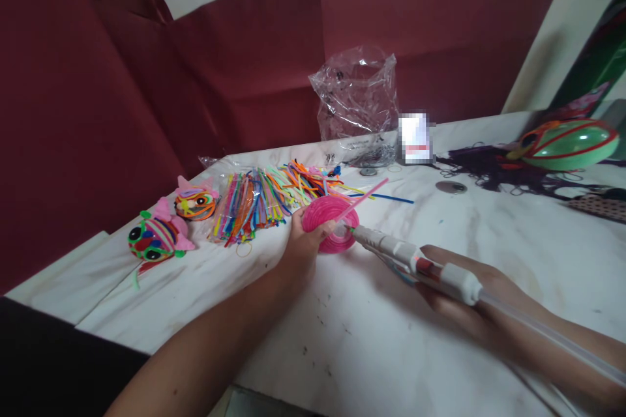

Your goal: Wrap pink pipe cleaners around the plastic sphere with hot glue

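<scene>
My left hand (311, 236) is closed around a round pink coil (319, 207), which looks wound from fuzzy pipe cleaner over a clear piece in the middle. A loose pink end (369, 192) sticks out from the coil towards the upper right. In my right hand (454, 267) is a hot glue gun (391, 244), its tip pointing at the coil's centre; whether the tip touches it I cannot tell. A long translucent glue stick (548, 329) runs out of the back of the gun. My right fingers are partly hidden behind the gun.
Bundles of coloured pipe cleaners (254, 202) lie behind my left hand, beside two decorated fish (159, 234). A clear plastic bag (357, 111) stands at the back. To the right are a green balloon-like fish (572, 143), dark purple strands (484, 169) and a round metal lid (450, 187).
</scene>
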`<move>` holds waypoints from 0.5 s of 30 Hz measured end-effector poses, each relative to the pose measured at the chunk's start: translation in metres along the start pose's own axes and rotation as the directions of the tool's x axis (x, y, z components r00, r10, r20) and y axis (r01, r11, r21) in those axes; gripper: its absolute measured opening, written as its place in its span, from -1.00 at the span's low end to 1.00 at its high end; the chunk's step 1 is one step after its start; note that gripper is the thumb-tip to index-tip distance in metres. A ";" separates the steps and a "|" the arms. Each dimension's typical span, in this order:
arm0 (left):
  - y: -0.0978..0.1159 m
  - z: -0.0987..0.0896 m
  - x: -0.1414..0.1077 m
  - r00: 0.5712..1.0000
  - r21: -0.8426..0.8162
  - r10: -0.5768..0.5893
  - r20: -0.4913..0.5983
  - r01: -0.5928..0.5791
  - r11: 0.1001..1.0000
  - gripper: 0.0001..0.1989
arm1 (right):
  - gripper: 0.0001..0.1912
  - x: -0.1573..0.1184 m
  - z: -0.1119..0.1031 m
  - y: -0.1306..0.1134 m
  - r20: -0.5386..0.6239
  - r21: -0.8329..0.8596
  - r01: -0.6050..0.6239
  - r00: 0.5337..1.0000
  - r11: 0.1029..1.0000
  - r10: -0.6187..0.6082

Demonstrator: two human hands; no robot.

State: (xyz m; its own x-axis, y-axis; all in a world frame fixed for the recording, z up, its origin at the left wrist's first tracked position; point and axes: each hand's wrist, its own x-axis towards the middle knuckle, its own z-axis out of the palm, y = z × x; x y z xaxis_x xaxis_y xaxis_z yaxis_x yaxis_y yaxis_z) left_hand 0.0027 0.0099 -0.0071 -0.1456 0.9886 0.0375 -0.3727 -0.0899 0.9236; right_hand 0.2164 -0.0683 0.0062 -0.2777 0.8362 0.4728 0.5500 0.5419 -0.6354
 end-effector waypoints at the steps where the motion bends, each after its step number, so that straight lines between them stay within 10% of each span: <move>1: 0.000 0.000 0.000 1.000 -0.002 -0.004 -0.001 0.004 1.000 -0.29 | -0.84 0.000 0.000 0.000 0.008 0.005 0.002 1.000 1.000 -0.002; 15: 0.000 0.002 -0.003 1.000 0.033 -0.013 0.000 0.013 0.999 -0.28 | -0.82 0.000 0.000 0.001 0.019 -0.014 0.038 0.999 0.999 -0.038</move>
State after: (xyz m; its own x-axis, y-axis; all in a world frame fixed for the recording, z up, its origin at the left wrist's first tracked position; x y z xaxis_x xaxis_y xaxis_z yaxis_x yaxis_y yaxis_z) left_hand 0.0049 0.0075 -0.0064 -0.1404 0.9898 0.0257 -0.3441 -0.0731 0.9361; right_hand 0.2166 -0.0675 0.0057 -0.3134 0.8166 0.4847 0.5504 0.5721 -0.6081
